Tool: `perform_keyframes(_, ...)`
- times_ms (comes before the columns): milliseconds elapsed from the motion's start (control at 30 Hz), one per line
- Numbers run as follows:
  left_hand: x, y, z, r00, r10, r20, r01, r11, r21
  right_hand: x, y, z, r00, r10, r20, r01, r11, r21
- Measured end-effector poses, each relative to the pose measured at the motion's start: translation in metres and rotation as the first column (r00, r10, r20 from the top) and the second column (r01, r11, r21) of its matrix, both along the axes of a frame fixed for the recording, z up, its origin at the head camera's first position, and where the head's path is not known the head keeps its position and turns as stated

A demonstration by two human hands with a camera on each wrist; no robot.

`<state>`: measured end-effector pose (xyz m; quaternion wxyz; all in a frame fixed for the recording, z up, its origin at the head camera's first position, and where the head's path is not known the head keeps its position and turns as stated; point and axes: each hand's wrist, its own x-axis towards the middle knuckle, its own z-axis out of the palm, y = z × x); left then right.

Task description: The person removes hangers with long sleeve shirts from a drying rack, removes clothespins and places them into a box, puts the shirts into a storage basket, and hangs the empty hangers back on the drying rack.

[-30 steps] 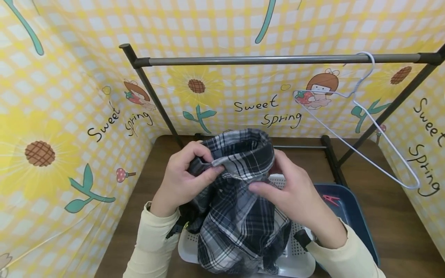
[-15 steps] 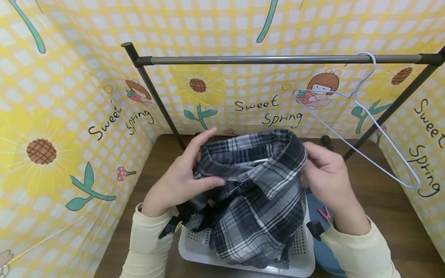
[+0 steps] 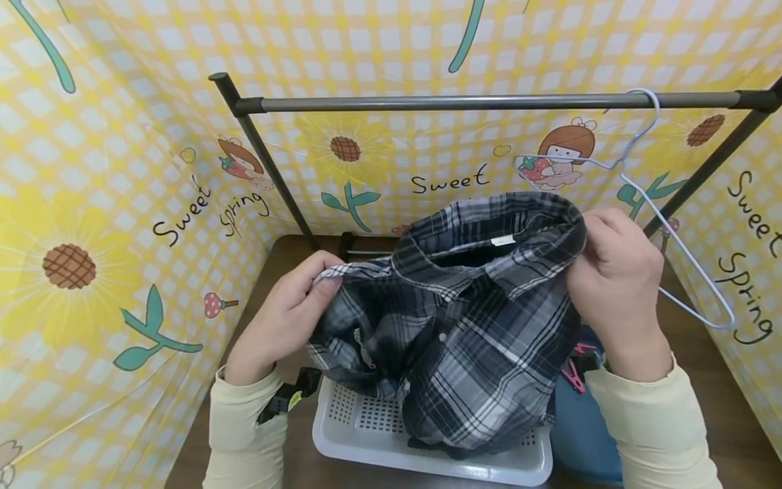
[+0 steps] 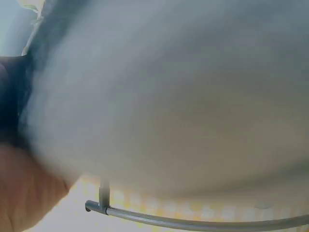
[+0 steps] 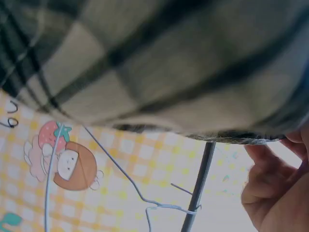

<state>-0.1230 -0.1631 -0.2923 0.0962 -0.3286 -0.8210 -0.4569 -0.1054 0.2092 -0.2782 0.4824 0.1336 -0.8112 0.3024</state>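
Note:
A black, grey and white plaid shirt [image 3: 482, 339] hangs between the two hands, collar up, with a white label inside the neck and small buttons down the front. My left hand [image 3: 287, 312] pinches its shoulder on the left, thumb on top of the cloth. At the right side of the collar, my right hand [image 3: 617, 278] grips the fabric with curled fingers. Blurred cloth fills most of the left wrist view; in the right wrist view the plaid shirt [image 5: 145, 63] covers the top and part of the right hand [image 5: 275, 188] shows at the edge.
Under the shirt stands a white perforated basket [image 3: 342, 441]. Beside it is a blue bin [image 3: 586, 435] with pink clothespins [image 3: 573, 375]. A grey rack bar [image 3: 427, 103] runs behind, with a white wire hanger [image 3: 690, 251] hooked on its right part.
The shirt has been lifted and spread wider, its collar opening up. My left hand moved left from the collar to the shoulder; my right hand moved right and up with the collar.

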Motion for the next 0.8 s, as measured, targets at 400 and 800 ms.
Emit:
perform_keyframes(400,0.003,-0.005,-0.009,0.991,-0.129,0.028,0.119,0.965,0.234,0.008,0.001,0.000,0.932,0.363,0.014,-0.352,0.911,-0.215)
perform_keyframes(800,-0.004,-0.027,-0.057,0.940,-0.156,0.302,0.170,0.985,-0.021,0.045,-0.003,-0.046,0.770,0.304,0.560,-0.208,0.951,-0.230)
